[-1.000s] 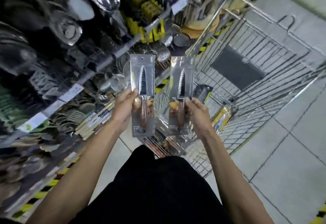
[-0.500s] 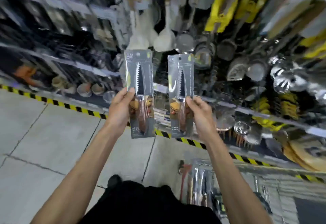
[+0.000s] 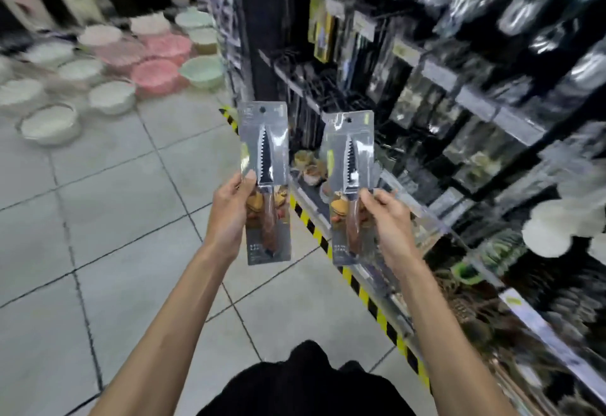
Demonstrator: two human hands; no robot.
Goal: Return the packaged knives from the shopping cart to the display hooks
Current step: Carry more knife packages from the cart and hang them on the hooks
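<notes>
Hands raised at mid-frame, each with 1 pack: the left hand (image 3: 229, 215) grips the first packaged knife (image 3: 266, 166) by its lower half, thumb laid on the front of the card and fingers curled behind it. The right hand (image 3: 390, 219) pinches the second packaged knife (image 3: 351, 159) at mid-height between thumb and curled fingers. Both packs stand upright and apart, serrated blades pointing up, brown handles down, a hang hole showing at the top of each. Behind them, filling the right half of the frame, runs a dark display rack (image 3: 459, 94) hung with blurred packaged goods. A yellow-and-black striped tape (image 3: 367, 297) marks the rack's foot along the grey tiled floor (image 3: 114, 219). Stacks of pink, white and green plastic bowls (image 3: 157, 74) stand on the floor in the upper left of the frame.
</notes>
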